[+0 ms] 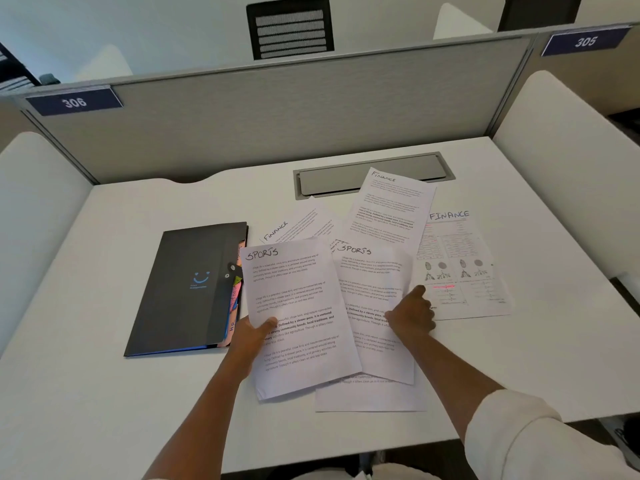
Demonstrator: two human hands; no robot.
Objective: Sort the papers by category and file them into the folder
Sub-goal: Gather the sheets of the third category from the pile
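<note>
A black folder with coloured tabs at its right edge lies closed on the white desk, left of the papers. My left hand pinches a sheet headed SPORTS at its left edge, thumb on top. A second SPORTS sheet lies beside it, and my right hand rests on that sheet with fingers curled at its right edge. Three FINANCE sheets lie behind: one at the left, one in the middle, one with diagrams at the right. Another sheet lies underneath at the front.
A grey cable-tray lid is set into the desk behind the papers. A grey partition with labels 306 and 305 closes the back. White side panels stand left and right. A black chair is beyond the partition.
</note>
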